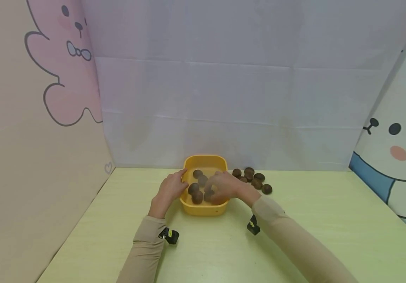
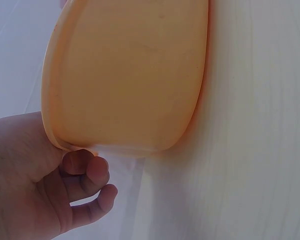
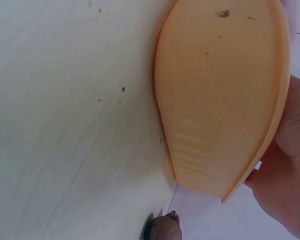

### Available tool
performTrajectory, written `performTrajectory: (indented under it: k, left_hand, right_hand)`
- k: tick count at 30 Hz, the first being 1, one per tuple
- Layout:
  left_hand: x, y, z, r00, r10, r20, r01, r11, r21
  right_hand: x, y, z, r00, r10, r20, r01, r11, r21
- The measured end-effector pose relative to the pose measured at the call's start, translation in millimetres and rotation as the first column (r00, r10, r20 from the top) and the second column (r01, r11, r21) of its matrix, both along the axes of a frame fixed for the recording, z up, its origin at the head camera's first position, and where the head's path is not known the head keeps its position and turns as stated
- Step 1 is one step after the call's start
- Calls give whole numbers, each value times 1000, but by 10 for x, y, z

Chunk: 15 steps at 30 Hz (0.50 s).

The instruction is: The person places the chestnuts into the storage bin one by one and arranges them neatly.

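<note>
Head view: left grip clamps the yellow box at nine o'clock, probably steadying it on the surface; right grip, blurred, reaches among brown pieces inside, its closure unclear. Loose pieces lie outside, toward three o'clock.

Beige sleeves, small black wrist cameras

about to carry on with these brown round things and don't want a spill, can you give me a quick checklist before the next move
1. Yellow bin upright on the table: ok.
2. Left grip holding the bin's left side: ok.
3. Right grip securely holding a piece: cannot tell, it is blurred over the bin.
4. Brown pieces gathered together: not ok, some lie in the bin, while loose pieces lie on the table to its right.
</note>
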<state>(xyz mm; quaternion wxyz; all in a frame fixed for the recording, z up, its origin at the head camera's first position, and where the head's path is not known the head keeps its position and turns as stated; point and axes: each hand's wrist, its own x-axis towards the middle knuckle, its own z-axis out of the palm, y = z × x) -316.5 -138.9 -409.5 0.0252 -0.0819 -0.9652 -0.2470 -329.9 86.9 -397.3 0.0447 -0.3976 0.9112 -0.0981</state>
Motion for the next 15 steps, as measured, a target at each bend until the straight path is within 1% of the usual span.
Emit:
performTrajectory:
  k: [3,5,7,9,11,15]
  left_hand:
    - [2,0,1,1000,-1,0,1,1000,9]
    - [-5,2,-6,1000,-2,-4,2,1000,10]
    - [-12,0,-15,1000,-2,-4,2,1000,9]
    - [-14,0,-20,1000,-2,-5,2,1000,7]
    - [-9,0,-17,1000,-2,-6,2,1000,7]
    - [4,-6,-9,1000,2,-1,-2,1000,11]
  right_hand:
    - [15,19,18,1000,-16,6,17,1000,-19]
    - [28,58,31,1000,-17,9,17,999,-49]
    - [43,113,45,1000,-2,-3,1,996,-93]
    - [58,178,63,999,15,-31,-19,991,-134]
    - [68,247,89,996,30,-80,-44,984,-171]
    - [93,384,152,987,20,-160,-58,971,-232]
